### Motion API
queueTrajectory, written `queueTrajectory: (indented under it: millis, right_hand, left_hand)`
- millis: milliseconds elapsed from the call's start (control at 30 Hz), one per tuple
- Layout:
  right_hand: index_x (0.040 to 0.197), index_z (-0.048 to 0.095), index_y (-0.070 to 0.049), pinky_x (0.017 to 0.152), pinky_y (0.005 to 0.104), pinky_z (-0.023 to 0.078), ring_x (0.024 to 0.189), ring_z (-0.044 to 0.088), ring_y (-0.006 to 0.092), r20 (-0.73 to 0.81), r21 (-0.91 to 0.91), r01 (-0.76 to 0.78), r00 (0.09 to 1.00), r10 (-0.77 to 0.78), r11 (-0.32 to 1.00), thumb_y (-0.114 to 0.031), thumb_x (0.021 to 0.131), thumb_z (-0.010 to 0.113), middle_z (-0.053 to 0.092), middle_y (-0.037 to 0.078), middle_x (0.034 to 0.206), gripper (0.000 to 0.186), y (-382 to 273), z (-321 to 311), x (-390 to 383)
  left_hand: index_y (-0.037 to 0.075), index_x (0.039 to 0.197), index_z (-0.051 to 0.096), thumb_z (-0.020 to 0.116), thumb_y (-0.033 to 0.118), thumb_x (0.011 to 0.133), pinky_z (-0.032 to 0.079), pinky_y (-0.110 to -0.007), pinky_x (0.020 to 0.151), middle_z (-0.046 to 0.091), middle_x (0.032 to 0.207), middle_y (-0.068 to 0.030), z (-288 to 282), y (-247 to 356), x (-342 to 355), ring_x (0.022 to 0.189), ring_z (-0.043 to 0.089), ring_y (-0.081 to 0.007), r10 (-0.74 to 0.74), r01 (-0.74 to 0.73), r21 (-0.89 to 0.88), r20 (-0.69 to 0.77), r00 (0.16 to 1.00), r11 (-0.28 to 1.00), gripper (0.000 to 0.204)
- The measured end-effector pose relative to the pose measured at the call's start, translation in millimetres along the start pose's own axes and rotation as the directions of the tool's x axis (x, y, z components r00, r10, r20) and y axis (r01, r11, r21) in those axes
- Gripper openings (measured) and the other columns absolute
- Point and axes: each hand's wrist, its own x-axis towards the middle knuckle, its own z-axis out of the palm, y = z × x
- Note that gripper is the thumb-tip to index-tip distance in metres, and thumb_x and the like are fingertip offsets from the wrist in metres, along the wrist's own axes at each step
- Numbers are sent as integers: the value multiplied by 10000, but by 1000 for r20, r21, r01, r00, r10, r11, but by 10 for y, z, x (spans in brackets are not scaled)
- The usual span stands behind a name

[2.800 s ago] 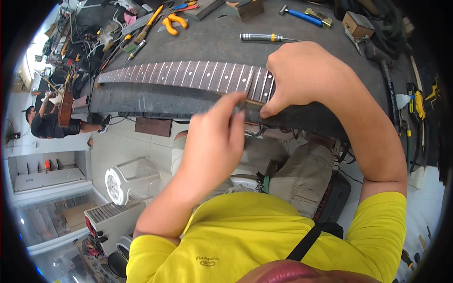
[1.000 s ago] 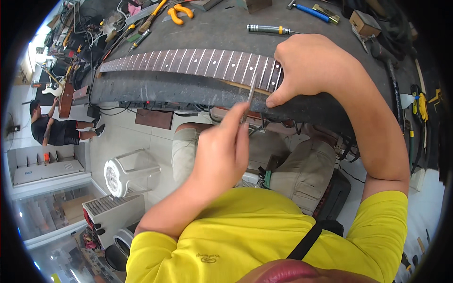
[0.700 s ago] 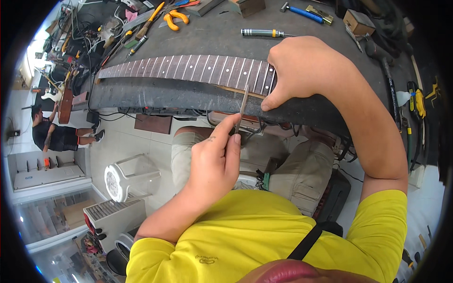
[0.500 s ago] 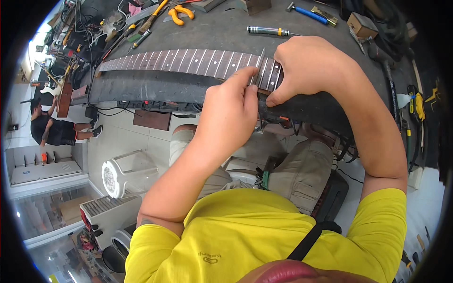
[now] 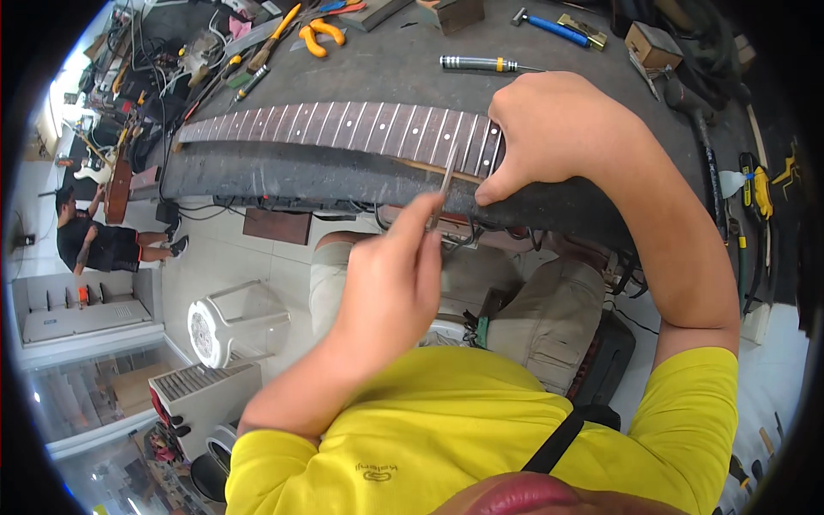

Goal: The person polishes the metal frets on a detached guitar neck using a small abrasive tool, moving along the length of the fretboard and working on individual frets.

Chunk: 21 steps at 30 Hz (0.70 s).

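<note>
A guitar neck (image 5: 365,127) with a dark fretboard, metal frets and pale dot inlays lies lengthwise along the near edge of the workbench. My right hand (image 5: 558,124) clamps its right end, thumb on the near side and fingers curled over the far side, partly hidden. In my left hand (image 5: 390,275) a slim metal file (image 5: 449,167) is pinched between thumb and fingers. Its tip points away from me and overlaps the near edge of the fretboard, left of my right thumb. Whether the file touches a fret I cannot tell.
Beyond the neck lie a screwdriver (image 5: 476,63), orange-handled pliers (image 5: 321,39), a blue-handled hammer (image 5: 558,27) and a wooden block (image 5: 654,45). Cables and tools crowd the bench's left end. A white stool (image 5: 206,333) and another person (image 5: 99,227) are at the left.
My left hand has drawn back toward my body and a little left, bringing the file from across the frets to the near edge. My right hand keeps its grip on the neck.
</note>
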Motion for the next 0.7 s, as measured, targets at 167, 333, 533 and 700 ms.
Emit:
queueTrajectory:
  millis: [167, 333, 533, 700]
  right_hand:
    - [864, 821, 34, 780, 483, 628, 781, 774, 421, 33, 66, -8, 999, 6, 998, -662, 676, 913, 756, 215, 748, 726, -106, -118, -29]
    - [824, 839, 9, 759, 459, 645, 754, 789, 342, 34, 26, -17, 999, 16, 1000, -698, 722, 876, 786, 161, 758, 716, -21, -33, -69]
    - [816, 832, 10, 760, 462, 645, 751, 791, 340, 27, 0, 14, 1000, -14, 1000, -712, 720, 887, 784, 161, 756, 730, -117, -88, -23]
    - [841, 833, 10, 771, 459, 647, 783, 797, 338, 38, 25, -30, 999, 29, 999, -731, 721, 889, 788, 148, 762, 753, -20, -42, -22]
  left_hand:
    - [-39, 1337, 714, 681, -12, 1031, 566, -384, 667, 733, 797, -240, -38, 134, 480, 692, 762, -369, 31, -31, 130, 4, 1000, 991, 309]
    - [-41, 1324, 722, 688, -15, 1025, 554, -378, 652, 712, 766, -227, -23, 168, 342, 659, 720, -381, 79, -82, 128, 25, 997, 988, 301]
    - [-5, 1359, 737, 676, -21, 1033, 527, -371, 614, 646, 690, -171, -119, 115, 304, 561, 641, -256, 71, -71, 103, 9, 997, 992, 332]
    - [-4, 1408, 739, 685, 15, 1064, 484, -268, 635, 682, 769, -23, -268, 164, 832, 690, 616, -82, 56, -61, -37, -109, 992, 997, 348]
